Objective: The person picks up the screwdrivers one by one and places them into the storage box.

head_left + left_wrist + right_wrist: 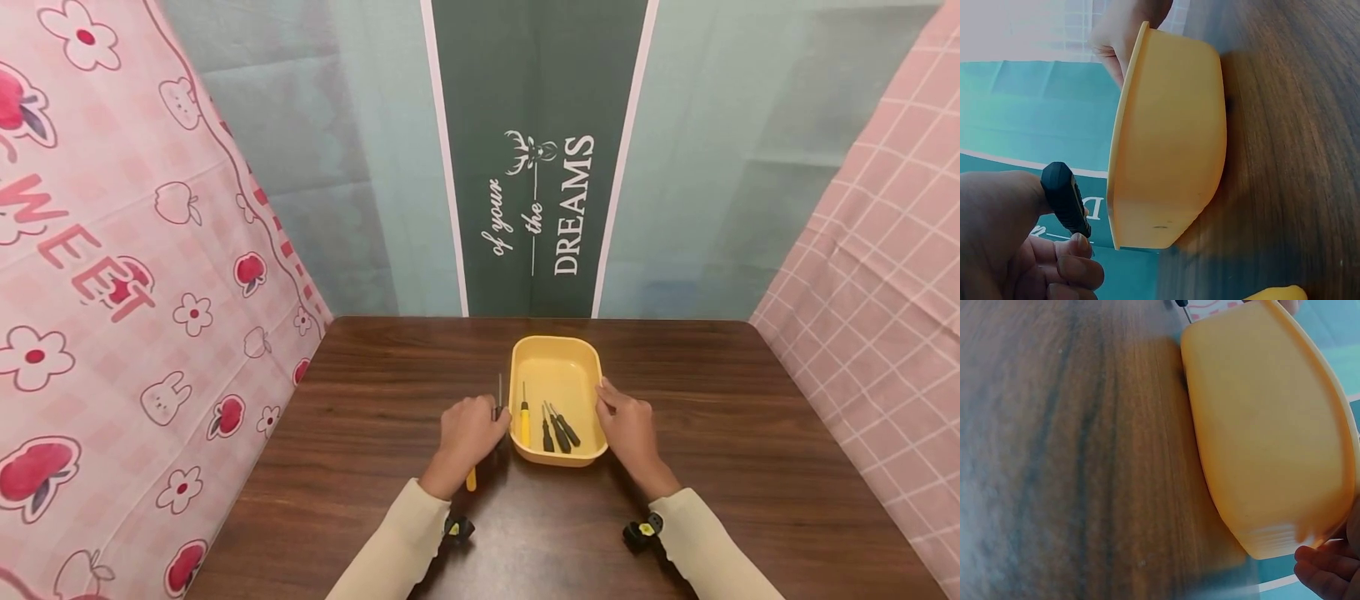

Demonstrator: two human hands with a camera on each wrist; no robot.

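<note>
My left hand (471,429) grips a screwdriver (1063,194) by its black handle, just left of a yellow plastic tray (558,457). The shaft points away from me in the head view. On the tray's right side, my right hand (628,421) pinches the rim between thumb and fingers. Inside the tray lie a yellow-handled screwdriver (526,427) at the left and three black-handled screwdrivers (561,435) near its front. Another yellow handle (471,480) lies on the table, partly hidden under my left wrist.
Everything stands on a dark brown wooden table (360,400). A green curtain (345,167) hangs behind its far edge. Pink patterned cloths hang at the left (150,333) and right (870,275).
</note>
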